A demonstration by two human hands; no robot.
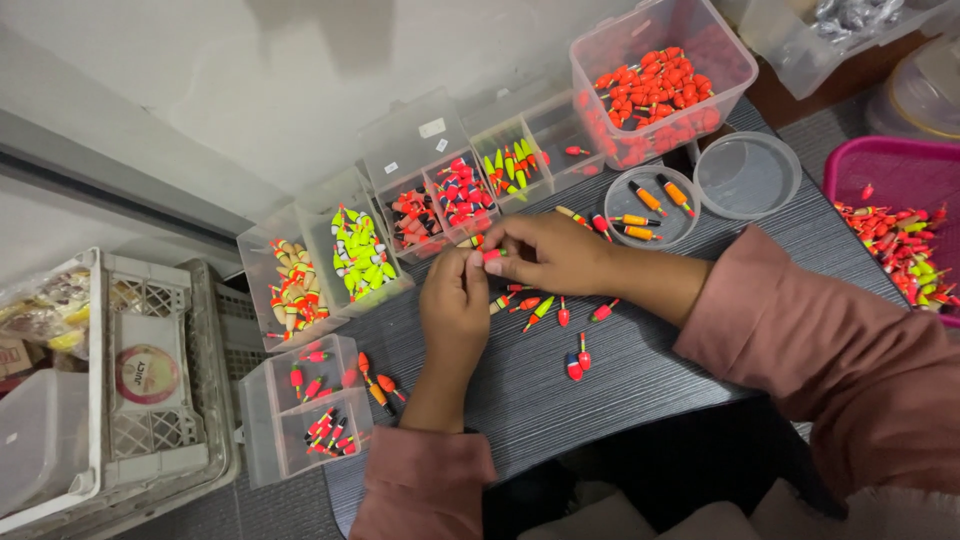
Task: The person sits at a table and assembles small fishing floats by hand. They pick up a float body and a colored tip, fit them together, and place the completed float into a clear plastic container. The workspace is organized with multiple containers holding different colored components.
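Left hand [455, 300] and right hand [545, 250] both pinch one small red float [492, 255], frame centre, above the table [640, 380]. Best keep fingertip grip short, float steady over loose floats [555, 312].

Wall: plain pale grey-white plaster [300, 70], filling the upper left, with a soft shadow near the top.
Ledge: a grey strip [110, 180] runs slantwise along the wall's foot.
Table: dark grey surface with fine ribbed lines [640, 380].
Floor side: a white plastic lattice crate [160, 400] stands left of the table.
Light: even, soft, indoor.
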